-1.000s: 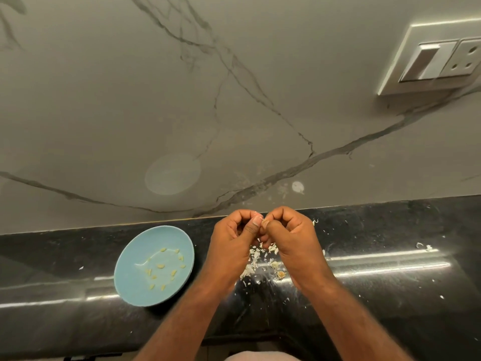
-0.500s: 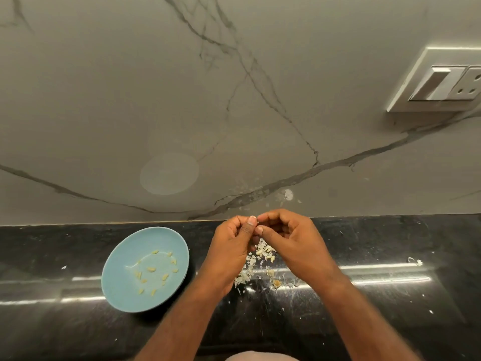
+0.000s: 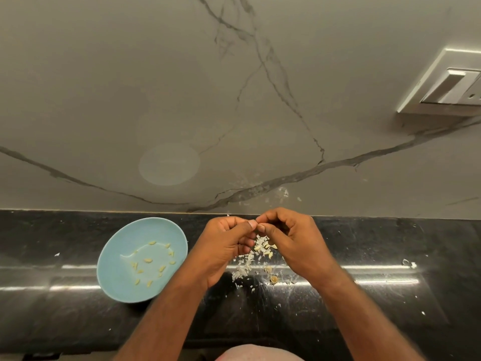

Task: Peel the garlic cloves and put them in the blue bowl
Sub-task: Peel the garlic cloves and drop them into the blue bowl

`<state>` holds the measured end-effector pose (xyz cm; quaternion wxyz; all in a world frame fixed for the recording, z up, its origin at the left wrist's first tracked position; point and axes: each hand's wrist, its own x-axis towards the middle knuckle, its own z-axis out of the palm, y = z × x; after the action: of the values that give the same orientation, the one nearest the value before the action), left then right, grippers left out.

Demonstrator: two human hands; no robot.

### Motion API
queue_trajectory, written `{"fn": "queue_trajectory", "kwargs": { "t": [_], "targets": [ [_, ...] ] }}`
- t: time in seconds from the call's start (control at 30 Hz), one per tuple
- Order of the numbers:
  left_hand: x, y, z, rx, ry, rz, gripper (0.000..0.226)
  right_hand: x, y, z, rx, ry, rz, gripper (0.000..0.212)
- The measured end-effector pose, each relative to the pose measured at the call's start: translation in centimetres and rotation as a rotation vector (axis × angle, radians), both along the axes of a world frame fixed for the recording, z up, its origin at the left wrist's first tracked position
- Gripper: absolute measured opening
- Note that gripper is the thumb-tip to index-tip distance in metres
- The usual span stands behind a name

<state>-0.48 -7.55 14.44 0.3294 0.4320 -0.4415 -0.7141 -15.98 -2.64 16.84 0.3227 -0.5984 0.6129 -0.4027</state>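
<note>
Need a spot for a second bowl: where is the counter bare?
Nearly bare black counter lies left of the blue bowl, and right of the right hand out to a stray peel scrap. Crowded: the peel pile under and between the left hand and right hand.

Home kitchen: black countertop (image 3: 390, 295), marble backsplash (image 3: 130, 87)

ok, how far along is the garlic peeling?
Done: about a dozen peeled cloves lie in the blue bowl. In hand: left hand and right hand pinch a likely clove, mostly hidden. Remaining: a few pieces among the skins on the counter; count unclear.
</note>
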Motion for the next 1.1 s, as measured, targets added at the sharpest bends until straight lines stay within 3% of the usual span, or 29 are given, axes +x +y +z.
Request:
{"fn": "queue_trajectory", "kwargs": {
  "t": [0.4, 0.7, 0.97, 1.1],
  "targets": [
    [-1.00, 0.08, 0.47, -0.170, -0.126, 0.072, 0.015, -0.45, 0.05, 0.28, 0.060, -0.178, 0.008, 0.010],
    [-0.42, 0.19, 0.61, -0.145, 0.026, 0.053, 0.013, -0.33, 0.18, 0.04, 0.092, -0.503, -0.056, 0.011],
    [-0.12, 0.30, 0.51, -0.180, -0.037, 0.044, 0.011, 0.09, 0.47, 0.36, -0.022, -0.130, -0.030, 0.023],
    [-0.40, 0.86, 0.57, -0.218, -0.056, 0.089, 0.012, 0.34, 0.58, 0.12, -0.049, -0.097, -0.052, 0.025]
  ]
}}
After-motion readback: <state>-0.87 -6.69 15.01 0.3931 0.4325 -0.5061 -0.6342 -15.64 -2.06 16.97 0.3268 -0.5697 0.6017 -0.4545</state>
